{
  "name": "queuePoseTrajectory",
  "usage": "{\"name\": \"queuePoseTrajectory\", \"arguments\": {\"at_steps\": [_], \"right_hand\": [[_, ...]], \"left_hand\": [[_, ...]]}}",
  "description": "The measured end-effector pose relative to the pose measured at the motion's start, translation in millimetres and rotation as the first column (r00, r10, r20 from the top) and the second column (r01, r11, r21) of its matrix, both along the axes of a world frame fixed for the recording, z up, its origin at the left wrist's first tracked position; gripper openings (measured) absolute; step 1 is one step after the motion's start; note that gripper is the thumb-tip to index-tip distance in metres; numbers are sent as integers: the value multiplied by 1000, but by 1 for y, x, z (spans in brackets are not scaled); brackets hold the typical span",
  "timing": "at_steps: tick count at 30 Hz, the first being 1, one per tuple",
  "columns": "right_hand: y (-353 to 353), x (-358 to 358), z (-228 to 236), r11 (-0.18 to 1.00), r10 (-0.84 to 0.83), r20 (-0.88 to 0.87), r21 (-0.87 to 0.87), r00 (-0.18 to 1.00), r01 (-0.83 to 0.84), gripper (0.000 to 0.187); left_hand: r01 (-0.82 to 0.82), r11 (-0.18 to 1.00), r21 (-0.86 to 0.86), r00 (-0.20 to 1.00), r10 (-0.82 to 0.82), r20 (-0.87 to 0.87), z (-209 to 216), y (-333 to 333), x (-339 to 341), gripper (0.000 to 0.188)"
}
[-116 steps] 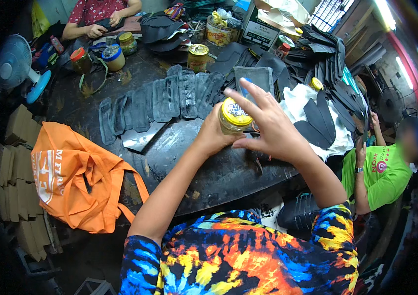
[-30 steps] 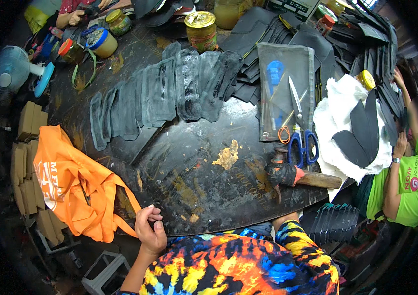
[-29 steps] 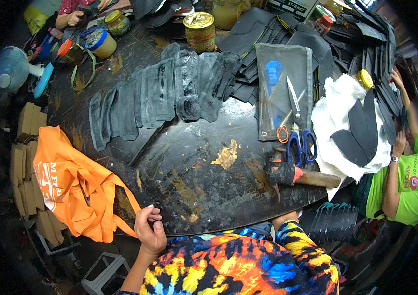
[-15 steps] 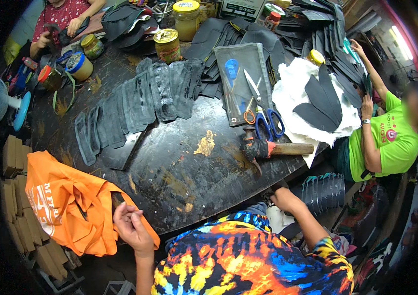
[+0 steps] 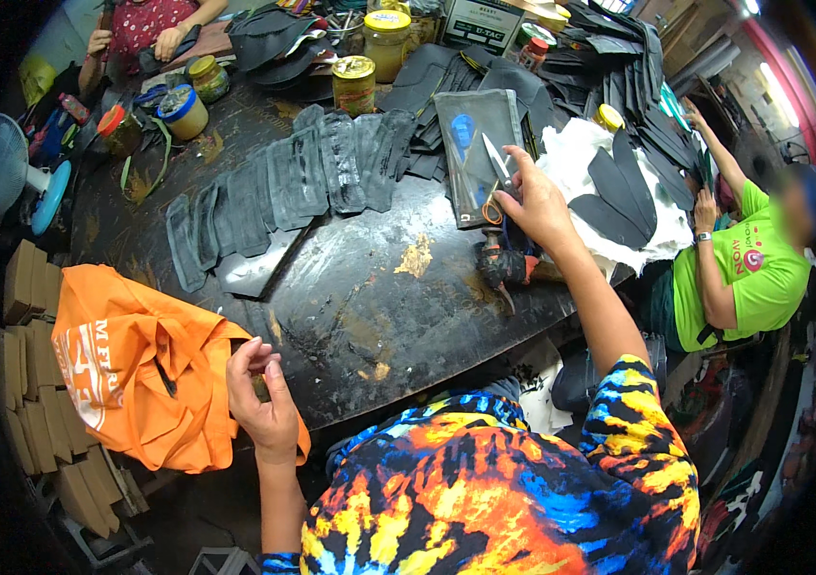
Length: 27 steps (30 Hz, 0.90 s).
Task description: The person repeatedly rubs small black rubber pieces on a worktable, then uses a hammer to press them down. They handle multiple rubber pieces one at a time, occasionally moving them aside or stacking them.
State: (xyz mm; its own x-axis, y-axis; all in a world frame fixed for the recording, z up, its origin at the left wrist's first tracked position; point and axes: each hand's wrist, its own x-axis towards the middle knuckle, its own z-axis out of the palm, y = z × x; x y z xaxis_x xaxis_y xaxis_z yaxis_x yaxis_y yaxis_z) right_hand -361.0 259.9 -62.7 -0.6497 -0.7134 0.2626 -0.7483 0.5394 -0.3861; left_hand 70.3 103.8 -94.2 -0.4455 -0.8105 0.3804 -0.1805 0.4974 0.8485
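Orange bag (image 5: 130,402) sits at table's (image 5: 360,287) L edge. L hand (image 5: 266,393) right by it: fingers loosely curled, thumb apart, nothing seen in it; contact w/ bag unclear. R hand (image 5: 533,201) is over scissors (image 5: 496,161), which lie on grey pouch (image 5: 473,168), R side of table, blades pointing away; hammer (image 5: 496,261) just nearer, white cloth (image 5: 566,153) to the R. Handles hidden under the hand, can't tell if R grip is closed on them.

Step in hand, prob: reach/grasp at scissors. Lifting from here would call for a firm hold on the handles, kept clear of hammer.

Vs half a sec ago: R hand was down by near edge, handles in full view; now it's up covering them. L hand approx same. Yellow-lidded jar (image 5: 387,43), looks like the one held ~4 s back, now at rear.
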Motion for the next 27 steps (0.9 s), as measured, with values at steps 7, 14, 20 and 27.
{"name": "queuePoseTrajectory", "arguments": {"at_steps": [7,14,20,27], "right_hand": [[-14,-26,34,970,22,67,-241,998,-6,71],[-115,-117,24,989,38,-375,-118,926,-88,77],[-126,-101,21,956,51,-519,-223,853,-192,61],[-63,90,9,775,620,-98,-78,778,-627,63]], "left_hand": [[-47,994,98,991,34,131,-15,-7,7,30],[-65,964,258,996,80,-49,-28,-13,6,33],[-112,982,155,994,109,27,-23,-10,10,33],[57,988,-146,903,12,429,-1,-26,10,43]]}}
